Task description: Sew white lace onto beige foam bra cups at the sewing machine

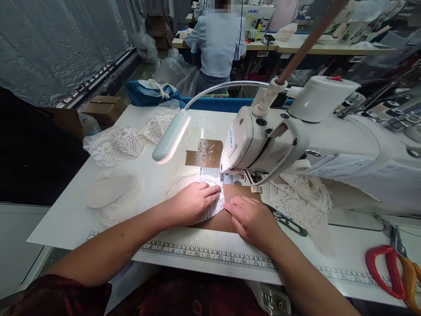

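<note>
Lace (212,210), white and curved, lies at the centre of the frame beneath the fingers of a left hand (192,204), its upper edge close to the needle area of a sewing machine (246,136). The left hand is palm down, its fingers lightly bent and close together, pressing from above rather than gripping, apparently to keep the fabric flat. The right hand (255,219), just right of the lace, is partly curled with its fingertips at the fabric's right edge, seemingly to steady or align it; whether they pinch it cannot be told. Brown sheet (213,223) extends beneath the fabric and the right hand, perhaps as a smooth surface. A lit lamp (171,137) hangs over the worktop (72,219), upper left of the hands, probably angled to brighten the needle area. At left are 2 lace cups (115,145) (161,125); more lace fabric (296,202) lies right of the machine's needle end. A black tool (289,221) rests beside the right hand, and red-handled scissors (386,270) sit at lower right. At top centre, 1 person (219,44) faces away, near another machine (258,17).
</note>
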A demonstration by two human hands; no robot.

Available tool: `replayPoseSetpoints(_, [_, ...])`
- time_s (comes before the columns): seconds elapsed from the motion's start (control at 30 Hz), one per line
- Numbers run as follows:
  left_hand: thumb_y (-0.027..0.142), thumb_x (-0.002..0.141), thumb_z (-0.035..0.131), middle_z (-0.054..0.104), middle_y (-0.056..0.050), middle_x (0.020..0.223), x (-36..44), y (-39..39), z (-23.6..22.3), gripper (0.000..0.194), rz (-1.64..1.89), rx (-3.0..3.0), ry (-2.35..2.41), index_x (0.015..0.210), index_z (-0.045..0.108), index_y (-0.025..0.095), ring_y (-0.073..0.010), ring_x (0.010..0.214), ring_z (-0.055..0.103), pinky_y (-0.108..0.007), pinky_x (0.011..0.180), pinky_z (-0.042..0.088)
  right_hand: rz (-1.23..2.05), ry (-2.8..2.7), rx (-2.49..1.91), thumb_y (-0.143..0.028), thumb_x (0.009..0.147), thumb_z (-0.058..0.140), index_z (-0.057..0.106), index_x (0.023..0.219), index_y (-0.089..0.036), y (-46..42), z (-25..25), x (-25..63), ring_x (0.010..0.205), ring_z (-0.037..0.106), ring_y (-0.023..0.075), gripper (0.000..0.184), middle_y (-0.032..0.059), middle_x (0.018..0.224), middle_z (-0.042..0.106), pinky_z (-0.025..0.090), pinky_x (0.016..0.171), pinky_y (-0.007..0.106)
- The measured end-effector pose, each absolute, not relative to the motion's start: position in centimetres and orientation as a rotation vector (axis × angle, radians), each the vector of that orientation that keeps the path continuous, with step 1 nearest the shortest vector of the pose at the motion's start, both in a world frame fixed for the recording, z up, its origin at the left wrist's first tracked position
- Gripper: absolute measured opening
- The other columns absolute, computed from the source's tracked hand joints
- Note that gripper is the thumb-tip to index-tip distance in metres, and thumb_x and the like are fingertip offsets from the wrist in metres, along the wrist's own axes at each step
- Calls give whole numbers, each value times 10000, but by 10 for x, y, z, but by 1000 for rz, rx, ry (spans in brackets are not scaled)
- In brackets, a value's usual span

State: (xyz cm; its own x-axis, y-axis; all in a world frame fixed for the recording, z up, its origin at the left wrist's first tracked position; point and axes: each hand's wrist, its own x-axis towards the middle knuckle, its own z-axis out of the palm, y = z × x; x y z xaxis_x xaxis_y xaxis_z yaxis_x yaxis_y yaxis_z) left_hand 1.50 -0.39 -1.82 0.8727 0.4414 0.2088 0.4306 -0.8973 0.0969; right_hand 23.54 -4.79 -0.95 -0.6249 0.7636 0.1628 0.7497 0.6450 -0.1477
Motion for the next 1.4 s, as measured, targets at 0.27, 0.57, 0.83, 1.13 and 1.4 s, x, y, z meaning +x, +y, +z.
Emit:
replayPoseSetpoints(0.27, [97,820,462,523,-136,1363,13,23,-15,474,219,2968,678,1287,540,82,-244,1000,547,-371,837,452,1,-2607,-1366,-80,833,451,688,952,-179,-39,-13,227,722,536,174,283,46,800,652,355,651,289])
replayPoseSetpoints(0.57, [109,850,447,532,-131,1351,12,38,-12,447,225,3012,718,1288,536,104,-243,993,529,-378,832,436,-53,-2566,-1536,-102,844,458,673,1079,-199,-32,-14,220,760,555,179,333,59,888,666,343,607,287])
replayPoseSetpoints(0.83, [125,899,412,571,-116,1303,10,32,-17,399,309,2957,611,1264,572,149,-238,1045,530,-381,865,442,-119,-2546,-1509,-87,823,475,664,1115,-211,-30,-18,221,770,552,184,369,57,873,673,345,587,285])
replayPoseSetpoints(1.13, [89,842,479,569,-92,1324,12,49,-15,441,325,2930,685,1271,573,129,-240,1003,519,-377,851,449,-183,-2463,-1588,-99,846,463,648,1185,-255,-25,-25,220,796,588,190,416,61,939,695,383,609,286])
replayPoseSetpoints(1.4, [101,839,490,603,-123,1252,12,55,-22,441,363,2947,741,1271,570,142,-248,998,527,-380,821,450,-25,-2399,-1563,-91,838,448,657,1178,-261,-24,-26,223,847,592,193,435,44,950,701,408,643,283])
